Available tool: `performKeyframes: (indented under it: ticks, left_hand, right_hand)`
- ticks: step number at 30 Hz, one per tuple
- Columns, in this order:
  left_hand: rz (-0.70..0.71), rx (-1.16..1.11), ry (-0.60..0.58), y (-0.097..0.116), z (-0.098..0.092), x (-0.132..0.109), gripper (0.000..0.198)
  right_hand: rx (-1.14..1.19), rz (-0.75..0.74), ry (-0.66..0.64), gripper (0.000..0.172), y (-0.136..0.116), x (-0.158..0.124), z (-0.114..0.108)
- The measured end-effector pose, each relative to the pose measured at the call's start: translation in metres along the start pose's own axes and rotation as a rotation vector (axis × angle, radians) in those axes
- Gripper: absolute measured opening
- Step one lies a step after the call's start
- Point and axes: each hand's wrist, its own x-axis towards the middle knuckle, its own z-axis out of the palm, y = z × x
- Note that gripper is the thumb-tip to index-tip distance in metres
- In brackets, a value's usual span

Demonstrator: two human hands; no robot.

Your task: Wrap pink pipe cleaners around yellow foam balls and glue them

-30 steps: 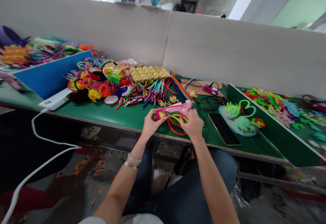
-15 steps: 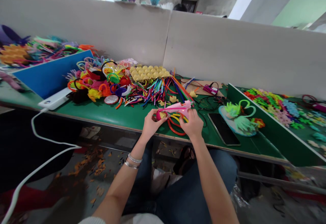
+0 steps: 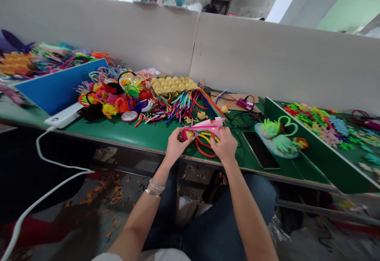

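Observation:
Near the table's front edge, my left hand (image 3: 176, 143) is closed on a small crimson and yellow piece (image 3: 189, 134). My right hand (image 3: 225, 144) has its fingers wrapped round a pink glue gun (image 3: 212, 124), whose nozzle points left at the small piece. The two hands are a short distance apart. Below and between them, red and yellow fuzzy stems (image 3: 204, 153) lie curved on the green table (image 3: 148, 134). Behind the hands sits a yellow egg-carton piece (image 3: 202, 115).
A yellow egg tray (image 3: 175, 84) and piled colourful stems (image 3: 178, 108) stand behind. To the right are a phone (image 3: 260, 150), a plate of fuzzy shapes (image 3: 277, 142) and a divider (image 3: 317, 150). A white power strip (image 3: 64, 115) lies left, near a blue divider (image 3: 63, 86).

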Motion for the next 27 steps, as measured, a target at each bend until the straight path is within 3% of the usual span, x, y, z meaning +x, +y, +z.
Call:
performKeyframes:
  ticks: [27]
  left_hand:
    - [-0.059,-0.109,0.068,0.0049,0.0014,0.0016,0.042]
  right_hand:
    - [0.001,0.034,0.011,0.036,0.0032,0.0019,-0.007]
